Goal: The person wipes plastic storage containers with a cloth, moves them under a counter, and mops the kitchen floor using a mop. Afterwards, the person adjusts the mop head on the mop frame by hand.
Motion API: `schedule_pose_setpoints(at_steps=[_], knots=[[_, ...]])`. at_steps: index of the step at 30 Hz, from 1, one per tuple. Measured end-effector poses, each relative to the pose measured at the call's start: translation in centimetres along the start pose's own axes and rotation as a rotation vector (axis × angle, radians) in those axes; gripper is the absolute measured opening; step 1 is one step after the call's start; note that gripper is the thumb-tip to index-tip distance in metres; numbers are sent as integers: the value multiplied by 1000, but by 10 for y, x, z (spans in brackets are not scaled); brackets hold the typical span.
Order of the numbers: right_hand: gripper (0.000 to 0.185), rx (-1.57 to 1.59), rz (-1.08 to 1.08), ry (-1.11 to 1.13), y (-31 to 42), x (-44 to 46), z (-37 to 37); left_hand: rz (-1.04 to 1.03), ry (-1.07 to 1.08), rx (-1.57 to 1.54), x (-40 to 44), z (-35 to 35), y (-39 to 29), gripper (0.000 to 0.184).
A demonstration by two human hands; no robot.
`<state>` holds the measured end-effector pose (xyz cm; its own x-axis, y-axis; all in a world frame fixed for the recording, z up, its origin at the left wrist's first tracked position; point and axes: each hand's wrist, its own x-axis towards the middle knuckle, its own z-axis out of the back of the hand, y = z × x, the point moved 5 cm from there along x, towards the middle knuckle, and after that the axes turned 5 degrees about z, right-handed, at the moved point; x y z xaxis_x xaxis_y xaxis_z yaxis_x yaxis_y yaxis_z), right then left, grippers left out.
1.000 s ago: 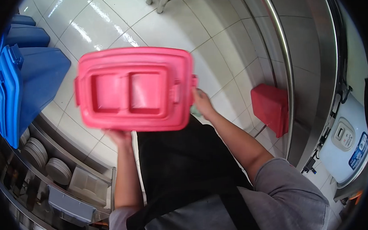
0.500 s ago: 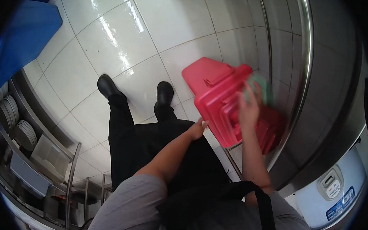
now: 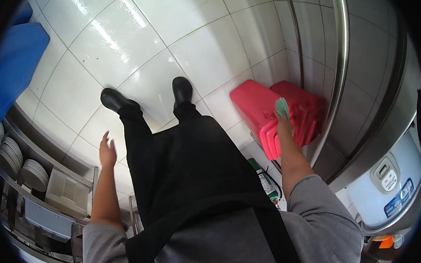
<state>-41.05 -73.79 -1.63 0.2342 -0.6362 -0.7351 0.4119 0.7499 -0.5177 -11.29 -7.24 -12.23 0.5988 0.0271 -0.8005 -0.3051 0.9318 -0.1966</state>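
Floor: pale glossy tiles, bright light streaks | left: metal shelving | right: shiny metal rail

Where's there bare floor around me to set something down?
Widest: the glossy white tile floor beyond the black rounded shoes, between the blue plastic bin and red plastic bins. A smaller patch lies between the shoes and red bins. It's crowded at those bins, where the right hand holds a green cloth, and on the metal shelf with stacked pale plates.
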Motion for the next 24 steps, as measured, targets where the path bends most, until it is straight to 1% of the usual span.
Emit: schedule_pose_setpoints(at_steps=[1,2,3,4,5,6,8,9,10,11,12,13,14,15,16,17,18,20,21,22,24], knots=[[63,-19,-219,458,10,-12,41,26,-1,56,-4,14,29,43],[63,-21,-217,453,14,6,41,108,22,108,-12,27,51,44],[59,-68,-271,598,11,20,30,172,18,116,-18,34,74,45],[57,-97,-294,665,23,18,23,239,13,124,-25,37,97,45],[56,-128,-313,734,35,15,16,249,39,122,-32,36,111,45],[40,-128,-112,406,71,13,26,262,54,114,-39,32,125,46],[26,-192,346,-13,144,0,39,245,91,-34,-46,-2,164,46],[22,-269,595,-111,177,-6,31,233,158,-139,-49,-17,165,46],[22,162,403,-268,195,-1,19,263,206,-139,-56,-19,145,46],[23,97,439,-290,235,-34,59,194,214,-222,-51,-48,155,48],[22,186,438,-199,270,-58,85,210,259,-322,-59,-26,108,47],[21,267,432,-98,298,-78,103,232,286,-382,-75,24,53,43],[22,199,539,-89,327,-81,112,21,244,-466,-73,35,38,40],[24,276,566,-31,354,-92,142,-8,264,-481,-72,59,20,38],[26,350,588,30,381,-111,174,-51,217,-534,-68,76,13,38],[29,679,597,108,415,-117,208,-80,115,-604,-59,99,18,37],[32,1005,611,182,463,-124,262,-119,-2,-679,-45,135,25,37],[36,1344,714,88,521,-144,343,-46,-139,-667,-32,186,51,35],[37,1385,735,37,548,-160,389,-2,-226,-713,-22,205,71,35],[38,1350,813,-73,570,-189,443,42,-315,-760,-11,224,91,35],[39,1386,961,-208,615,-245,532,152,-484,-792,0,284,119,34]])
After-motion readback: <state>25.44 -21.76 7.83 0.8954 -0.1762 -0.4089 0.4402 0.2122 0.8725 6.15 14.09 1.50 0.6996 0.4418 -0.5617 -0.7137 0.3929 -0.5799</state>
